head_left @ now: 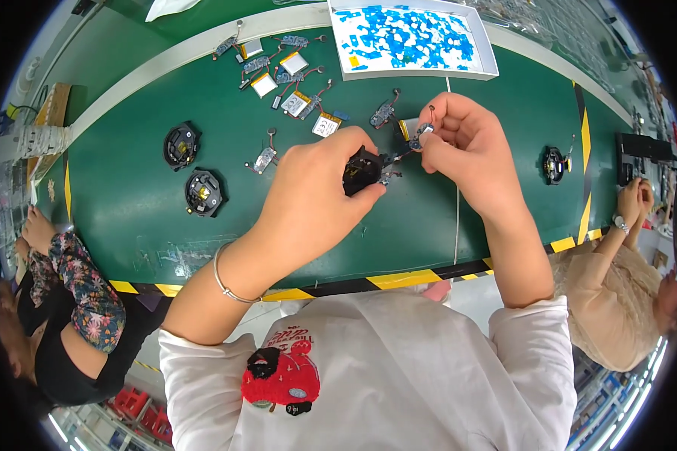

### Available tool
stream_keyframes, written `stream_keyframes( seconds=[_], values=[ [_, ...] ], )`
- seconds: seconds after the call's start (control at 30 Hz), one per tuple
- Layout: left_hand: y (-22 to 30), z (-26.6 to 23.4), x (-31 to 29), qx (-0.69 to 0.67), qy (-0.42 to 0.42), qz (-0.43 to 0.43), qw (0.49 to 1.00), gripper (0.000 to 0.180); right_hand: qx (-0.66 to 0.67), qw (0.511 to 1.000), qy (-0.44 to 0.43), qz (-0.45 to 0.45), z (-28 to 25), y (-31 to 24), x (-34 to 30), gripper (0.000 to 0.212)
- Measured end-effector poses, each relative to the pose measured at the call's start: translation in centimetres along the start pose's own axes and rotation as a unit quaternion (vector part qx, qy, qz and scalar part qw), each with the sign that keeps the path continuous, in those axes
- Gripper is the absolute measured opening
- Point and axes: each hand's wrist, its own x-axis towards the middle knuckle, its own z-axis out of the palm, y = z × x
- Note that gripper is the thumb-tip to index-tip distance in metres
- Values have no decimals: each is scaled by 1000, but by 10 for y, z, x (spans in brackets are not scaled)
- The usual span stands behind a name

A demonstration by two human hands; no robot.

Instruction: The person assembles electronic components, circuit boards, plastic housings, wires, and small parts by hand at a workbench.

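1. Housing (359, 173), black, is held firmly in our left grip (317, 174).
2. Right of the housing, our right grip (468, 144) pinches a small circuit board (419, 139), its long axis slanting toward the housing.

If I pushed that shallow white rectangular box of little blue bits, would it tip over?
The shallow white rectangular box would probably slide, not tip, because it's wide and low. The small blue pieces lie loosely scattered inside, so a hard shove might jumble them. It's likely light for its size, since its walls look thin.
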Motion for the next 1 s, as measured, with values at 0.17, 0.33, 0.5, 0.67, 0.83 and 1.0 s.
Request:
stream_keyframes(
  seconds=[0.17,0.33,0.5,0.67,0.83,1.0],
  values=[
    [1,-3,-1,16,1,6,1000,24,10,999,40,-26,-15,-9,4,9],
    [-1,-8,0,-117,-40,-36,992,23,111,992,6,-63,-5,-14,-3,10],
    [14,-14,-2,-419,-39,-115,900,22,140,978,43,-148,17,-20,-23,18],
    [22,-9,-6,-514,-13,-117,850,27,49,977,39,-206,22,-18,-28,20],
    [23,-5,-9,-513,-5,-89,854,29,54,970,69,-229,24,-16,-28,22],
    [22,0,-11,-523,24,-62,850,26,-3,960,86,-265,26,-12,-28,21]
  ],
)
